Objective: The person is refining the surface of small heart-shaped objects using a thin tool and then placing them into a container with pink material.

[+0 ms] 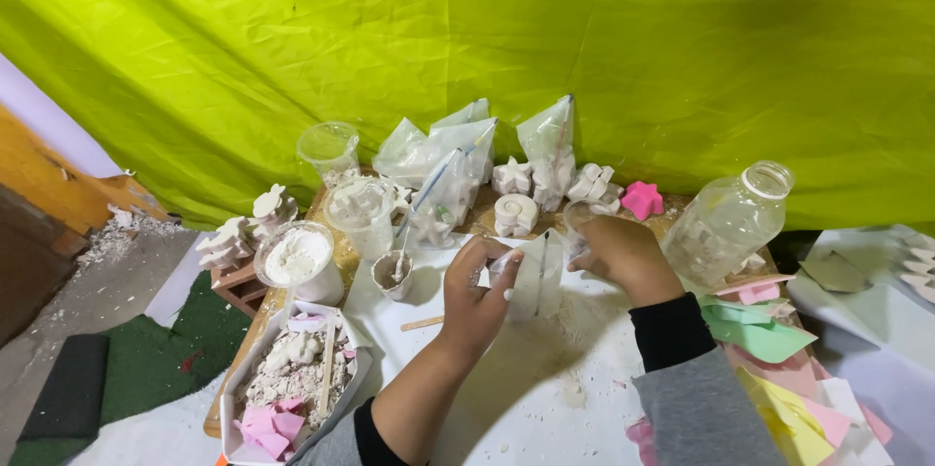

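We hold a clear plastic bag [534, 276] upright over the white bench [545, 388], left hand [477, 296] pinching one side and right hand [614, 250] gripping the other, so its mouth stays up. Behind it lean about four more bags [443, 159], propped against the green sheet [584, 37]. Beside them stand one bottle [726, 223], two clear cups [329, 149] and one bowl of powder [297, 260].
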